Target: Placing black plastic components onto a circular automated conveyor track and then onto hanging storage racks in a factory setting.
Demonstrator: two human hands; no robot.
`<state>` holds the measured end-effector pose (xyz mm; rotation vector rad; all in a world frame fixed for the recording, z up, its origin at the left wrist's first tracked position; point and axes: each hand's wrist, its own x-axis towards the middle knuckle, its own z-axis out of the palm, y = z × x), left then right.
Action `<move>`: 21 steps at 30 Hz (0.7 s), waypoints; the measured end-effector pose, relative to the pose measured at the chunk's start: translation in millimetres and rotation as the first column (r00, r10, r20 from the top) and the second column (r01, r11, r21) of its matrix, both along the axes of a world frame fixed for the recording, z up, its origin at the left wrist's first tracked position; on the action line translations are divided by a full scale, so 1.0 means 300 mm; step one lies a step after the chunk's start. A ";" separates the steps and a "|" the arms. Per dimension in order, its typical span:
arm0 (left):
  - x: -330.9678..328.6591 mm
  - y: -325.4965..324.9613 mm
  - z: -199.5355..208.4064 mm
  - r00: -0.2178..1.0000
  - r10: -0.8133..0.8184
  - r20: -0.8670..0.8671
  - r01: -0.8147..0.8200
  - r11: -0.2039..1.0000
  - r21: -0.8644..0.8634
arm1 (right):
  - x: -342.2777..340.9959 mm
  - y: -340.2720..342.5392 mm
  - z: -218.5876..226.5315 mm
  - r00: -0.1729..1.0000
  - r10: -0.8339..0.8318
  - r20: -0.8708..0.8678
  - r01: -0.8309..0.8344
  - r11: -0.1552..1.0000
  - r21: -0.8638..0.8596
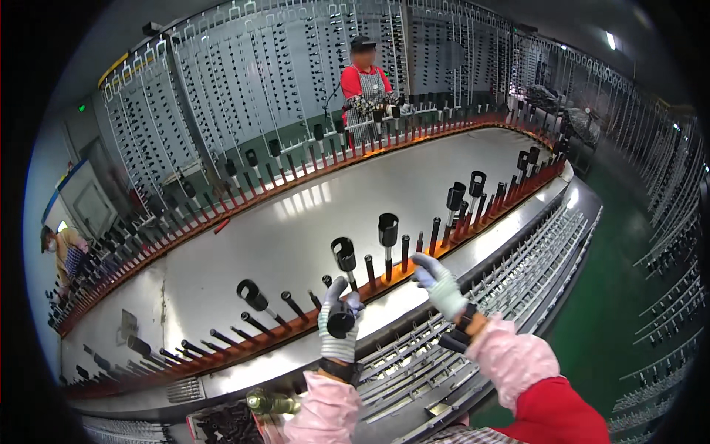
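My left hand [334, 342], in a striped knit glove, is closed around a black cylindrical cup-shaped part [341, 320]. Just beyond it, another black cup [343, 254] sits tilted on a spindle of the orange-red track [399, 275]. My right hand [442, 288], gloved the same way, reaches toward the track with thumb and fingers apart. Nothing shows between those fingers. Bare dark spindles [435, 237] stand close to its fingertips. A further black cup [387, 230] rises on a spindle between the two hands and slightly farther off.
Metal racks with short prongs [473, 311] lie along the near edge. A box of black parts [225, 425] and a greenish bottle [270, 401] are at lower left. The track loops around a steel table [296, 222]. Co-workers stand across [364, 81] and far left [65, 251].
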<state>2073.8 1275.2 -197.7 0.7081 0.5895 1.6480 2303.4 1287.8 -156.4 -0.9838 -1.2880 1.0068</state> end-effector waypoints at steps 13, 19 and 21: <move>-0.113 0.140 -0.033 0.594 0.199 -0.780 -0.516 0.838 -0.179 | -0.257 0.131 0.346 0.975 -0.019 -0.222 0.090 0.944 0.318; -0.107 -0.070 0.456 0.350 0.575 -0.739 -0.758 0.638 0.137 | 0.352 0.340 0.019 0.884 -0.452 -0.123 0.467 0.869 0.165; -0.076 -0.153 0.505 0.598 0.570 -0.564 -0.598 0.785 0.159 | 0.398 0.406 -0.124 0.924 -0.375 -0.076 0.382 0.913 0.144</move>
